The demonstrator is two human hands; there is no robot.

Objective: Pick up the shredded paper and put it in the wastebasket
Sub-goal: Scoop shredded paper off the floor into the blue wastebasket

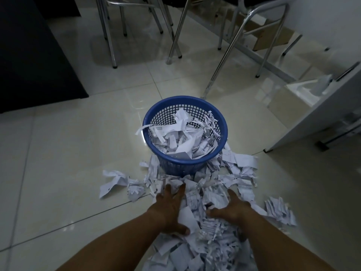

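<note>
Left hand (170, 207) and right hand (232, 209) lie flat, fingers spread, flanking the shredded paper (205, 231) heap on the floor, likely to corral a clump; nothing pinched. Just beyond, the blue wastebasket (224, 132) is roughly half full.

wastebasket (185, 133) on floor (78, 153), shredded paper (211, 196) inside and before it, chair legs (175, 36) behind
</note>
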